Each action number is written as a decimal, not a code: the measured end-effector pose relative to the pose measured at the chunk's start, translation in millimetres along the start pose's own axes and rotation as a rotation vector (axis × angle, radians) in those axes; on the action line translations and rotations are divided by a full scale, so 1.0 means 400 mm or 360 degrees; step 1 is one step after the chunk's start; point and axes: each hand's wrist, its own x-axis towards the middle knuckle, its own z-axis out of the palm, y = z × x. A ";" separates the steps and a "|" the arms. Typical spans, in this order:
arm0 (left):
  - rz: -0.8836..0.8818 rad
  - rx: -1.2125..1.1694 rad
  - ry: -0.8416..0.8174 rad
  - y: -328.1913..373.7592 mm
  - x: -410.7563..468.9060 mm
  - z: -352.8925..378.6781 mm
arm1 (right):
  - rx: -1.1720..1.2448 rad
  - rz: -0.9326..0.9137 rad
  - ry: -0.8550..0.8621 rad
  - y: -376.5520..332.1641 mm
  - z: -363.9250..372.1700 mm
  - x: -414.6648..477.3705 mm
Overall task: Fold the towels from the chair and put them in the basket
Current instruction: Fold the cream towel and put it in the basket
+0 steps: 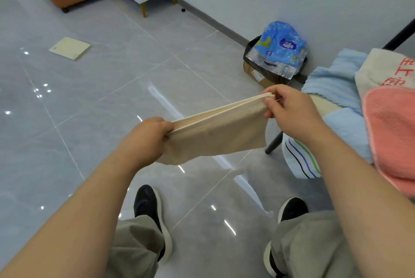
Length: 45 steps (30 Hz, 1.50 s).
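The tiled floor (112, 98) is seen under everything, and no basket is shown, so where the carry must end cannot be told. At the right the chair (274, 142) is loaded with unfolded towels: a pink towel (395, 133) nearest, a cream towel with red lettering (381, 68) behind it, a blue towel (332, 82) beneath them, and a striped white towel (298, 160) hanging off the seat edge by the leg. That hanging towel is judged likely to be dragged to the floor if it is brushed by the right forearm, which is close beside it.

The beige towel (215, 136) is held in the air over the floor, left of the chair, doubled over with its top edges drawn taut. One end is gripped in the closed left hand (146, 136); the other is pinched between thumb and fingers of the right hand (289, 109). Were either pinch eased, the layers could be let slide apart and the fold lost, or the towel dropped onto the floor.
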 end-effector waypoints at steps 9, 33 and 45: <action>-0.0165 -0.0068 0.0049 -0.041 -0.046 0.042 | -0.0036 0.0151 0.0066 0.035 0.004 0.010; -0.0254 -0.0069 0.0093 -0.037 -0.043 -0.018 | -0.0575 0.0297 -0.0399 0.099 -0.028 0.018; -0.0793 -0.0825 0.0148 0.009 -0.016 -0.028 | -0.0039 0.0848 -0.0235 0.045 -0.006 0.017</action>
